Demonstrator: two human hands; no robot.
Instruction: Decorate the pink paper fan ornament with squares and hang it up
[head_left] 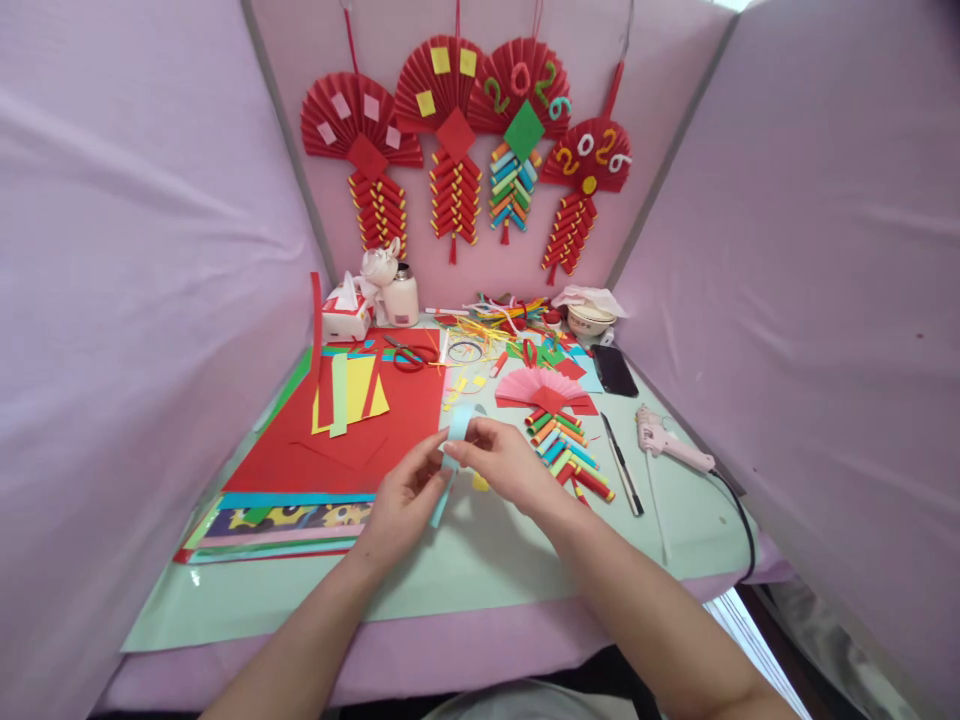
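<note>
A light blue paper strip (460, 424) is held up between my two hands over the front middle of the table, its upper part bent over and its tail hanging down. My left hand (409, 490) pinches the strip from the left, fingers curled. From the other side, my right hand (499, 455) grips it between thumb and fingers. Just beyond my right hand lies a paper ornament with a pink pleated fan (544, 385) and rows of coloured paper rolls (566, 450). Left of my hands sits a stack of red paper (360, 450).
Red-handled scissors (415, 354) and yellow paper (375, 393) lie on the stack. On the right are a craft knife (622, 465), a pink glue gun (671, 440) with a cord, and a phone (615, 370). A tissue box (346, 318) stands at the back left. Red fan ornaments (362, 115) hang behind.
</note>
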